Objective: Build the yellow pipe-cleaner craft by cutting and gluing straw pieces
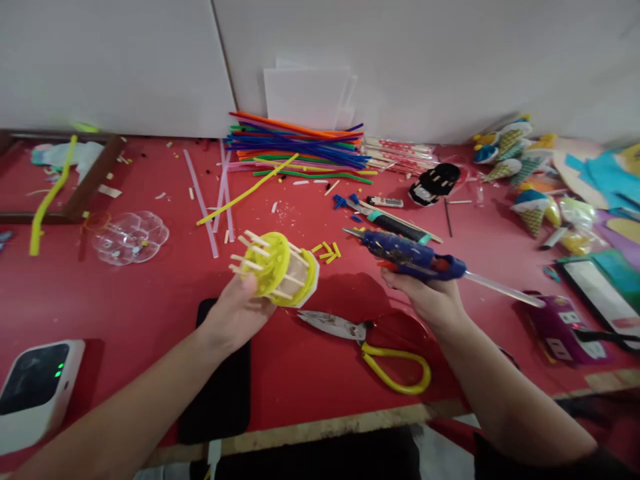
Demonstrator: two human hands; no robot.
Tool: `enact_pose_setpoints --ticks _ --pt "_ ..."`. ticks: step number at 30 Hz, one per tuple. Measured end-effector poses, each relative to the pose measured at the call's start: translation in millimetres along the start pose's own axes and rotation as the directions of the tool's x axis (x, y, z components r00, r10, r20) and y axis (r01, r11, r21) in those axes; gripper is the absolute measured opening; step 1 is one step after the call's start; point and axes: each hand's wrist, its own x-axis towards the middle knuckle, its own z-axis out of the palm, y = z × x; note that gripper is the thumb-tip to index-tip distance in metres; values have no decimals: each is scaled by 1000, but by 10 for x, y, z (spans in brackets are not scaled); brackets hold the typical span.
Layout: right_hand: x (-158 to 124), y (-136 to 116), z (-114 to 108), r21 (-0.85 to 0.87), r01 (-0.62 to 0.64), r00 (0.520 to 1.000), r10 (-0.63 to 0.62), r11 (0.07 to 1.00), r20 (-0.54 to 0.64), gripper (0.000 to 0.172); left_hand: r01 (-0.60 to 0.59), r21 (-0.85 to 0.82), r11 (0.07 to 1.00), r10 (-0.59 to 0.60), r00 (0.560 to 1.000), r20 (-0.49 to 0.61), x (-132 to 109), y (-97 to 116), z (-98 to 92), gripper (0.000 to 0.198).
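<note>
My left hand point(240, 310) is closed around a small yellow craft piece point(285, 267), tilted, with pale wooden sticks standing out of its top disc. In my right hand point(435, 300) is a dark blue hot glue gun point(405, 252), its nozzle pointing left toward the craft piece but apart from it. A clear glue stick point(503, 289) juts from the gun's back. Short yellow cut pieces point(327, 252) lie between the two hands. Below them rest scissors point(335, 325) with one yellow and one red handle. Pliers with green-black grips point(397, 223) lie behind the gun.
Coloured pipe cleaners point(300, 143) are heaped at the back by the wall. A black phone point(220, 393) lies under my left forearm, a white device point(40, 393) at the left. A clear flower-shaped tray point(131, 238), a black craft piece point(435, 183) and a purple box point(565, 330) also sit on the red table.
</note>
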Motion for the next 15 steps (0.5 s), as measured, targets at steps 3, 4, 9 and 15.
enact_pose_setpoints --ticks 3,4,9,15 --pt "-87 48 -75 -117 85 996 -83 989 19 22 -61 110 992 61 998 6 -18 -95 -14 60" --pt "-112 54 -99 -166 125 992 -120 978 40 21 -88 153 984 87 996 9 -32 -123 -17 60" --pt "-188 29 -163 -349 321 939 -250 880 235 13 -316 401 860 317 946 67 -103 -203 22 67" --pt "-202 -64 -112 -376 507 858 -414 775 304 10 -530 574 624 462 843 276 -115 -234 17 83"
